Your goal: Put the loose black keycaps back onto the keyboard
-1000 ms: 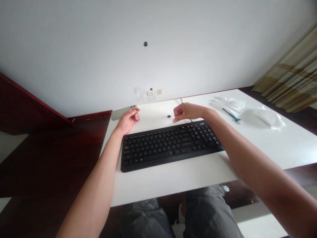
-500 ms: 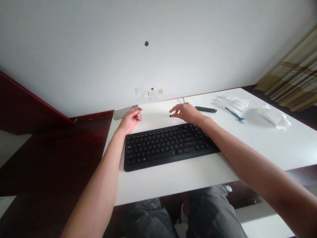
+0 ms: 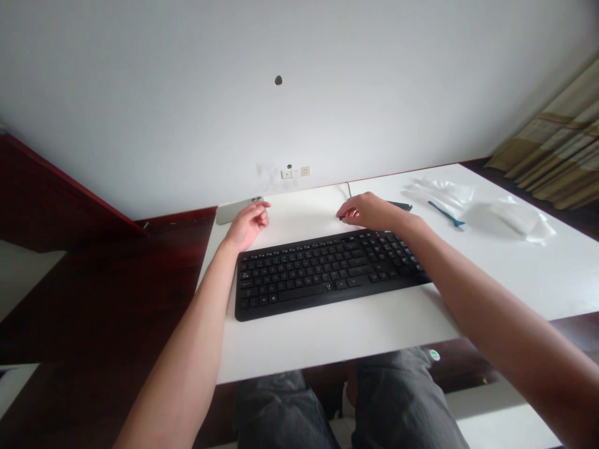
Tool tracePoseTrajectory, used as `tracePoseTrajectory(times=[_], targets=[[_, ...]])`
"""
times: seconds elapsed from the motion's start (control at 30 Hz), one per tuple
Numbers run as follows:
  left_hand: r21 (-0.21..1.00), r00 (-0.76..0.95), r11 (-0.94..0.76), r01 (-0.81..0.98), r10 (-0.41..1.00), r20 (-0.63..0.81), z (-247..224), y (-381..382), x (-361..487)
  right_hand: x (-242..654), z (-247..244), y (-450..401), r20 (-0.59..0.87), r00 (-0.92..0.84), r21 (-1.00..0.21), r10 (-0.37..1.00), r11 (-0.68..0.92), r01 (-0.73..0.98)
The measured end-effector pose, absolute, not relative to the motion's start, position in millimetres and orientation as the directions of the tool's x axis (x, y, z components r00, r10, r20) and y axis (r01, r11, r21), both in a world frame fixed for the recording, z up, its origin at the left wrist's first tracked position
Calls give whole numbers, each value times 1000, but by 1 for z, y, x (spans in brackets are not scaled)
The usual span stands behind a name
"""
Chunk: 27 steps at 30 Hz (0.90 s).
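A black keyboard [image 3: 304, 274] lies on the white table, with one key spot [image 3: 328, 287] right of the space bar showing white marks instead of a cap. Beyond its upper right part, my right hand [image 3: 367, 211] pinches a small black piece [image 3: 341, 217], about keycap size, low over the tabletop; the fingers partly hide it. Past the keyboard's upper left corner rests my left hand [image 3: 249, 226], its fingers curled in and nothing visible in them. A phone [image 3: 234, 211] with its camera side up lies just behind my left hand.
A black strip-like object [image 3: 401, 206] sits partly hidden behind my right hand. Farther right are a blue pry tool [image 3: 447, 214] and two clear plastic bags [image 3: 440, 192]. A thin cable [image 3: 349, 189] runs to the table's back edge [image 3: 322, 189] by the wall.
My right hand has moved to the right and closed its fingers on the small black piece, which earlier was at its fingertips farther left. My left hand stays put.
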<state>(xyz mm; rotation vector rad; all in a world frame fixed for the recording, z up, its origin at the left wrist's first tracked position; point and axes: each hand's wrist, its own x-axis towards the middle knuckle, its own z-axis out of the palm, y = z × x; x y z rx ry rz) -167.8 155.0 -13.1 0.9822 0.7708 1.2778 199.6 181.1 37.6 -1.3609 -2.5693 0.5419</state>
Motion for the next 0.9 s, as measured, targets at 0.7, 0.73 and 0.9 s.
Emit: tracePoseTrajectory(times=[0.7,0.73,0.9], targets=[[922,136,13,-386,990,43,-13,156,-167,205,61,162,-206,-702,-554,682,510,658],[923,138,14,-385,989,43,-13,155,-167,204,60,161,-205,-699,-541,685,515,664],[924,143,16,-383,989,42,-12,155,-167,199,60,157,-211,-683,-459,699,546,701]])
